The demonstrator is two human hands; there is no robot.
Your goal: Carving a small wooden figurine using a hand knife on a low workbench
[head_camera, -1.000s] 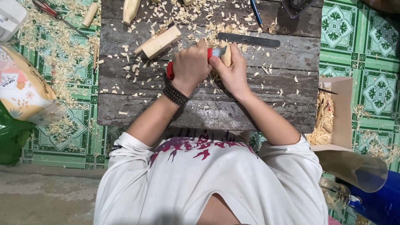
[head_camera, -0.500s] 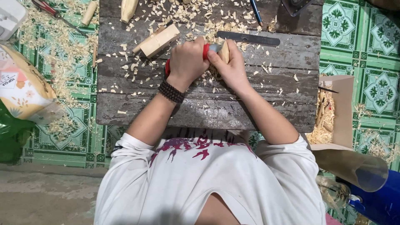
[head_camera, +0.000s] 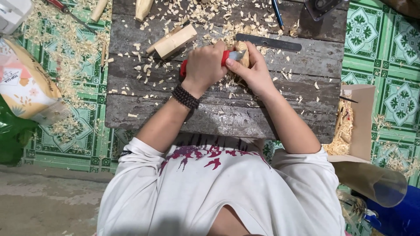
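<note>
My left hand (head_camera: 204, 65), with a dark bead bracelet on its wrist, is shut on a red-handled carving knife (head_camera: 225, 57). The knife's short blade rests against a small pale wooden piece (head_camera: 243, 47). My right hand (head_camera: 253, 72) grips that piece from the right, with the thumb close to the blade. Both hands work over a dark plank bench (head_camera: 218, 118) covered in wood shavings.
A rectangular wood block (head_camera: 176, 41) lies left of my hands and a flat metal ruler (head_camera: 269, 42) just beyond them. A blue pencil (head_camera: 276, 12) and a carved piece (head_camera: 143, 8) sit at the far edge. A cardboard box (head_camera: 361, 118) of shavings stands right, a printed bag (head_camera: 26, 87) left.
Both hands have shifted slightly away from my body along the bench, with the knife still against the wooden piece. Nothing was picked up or let go.
</note>
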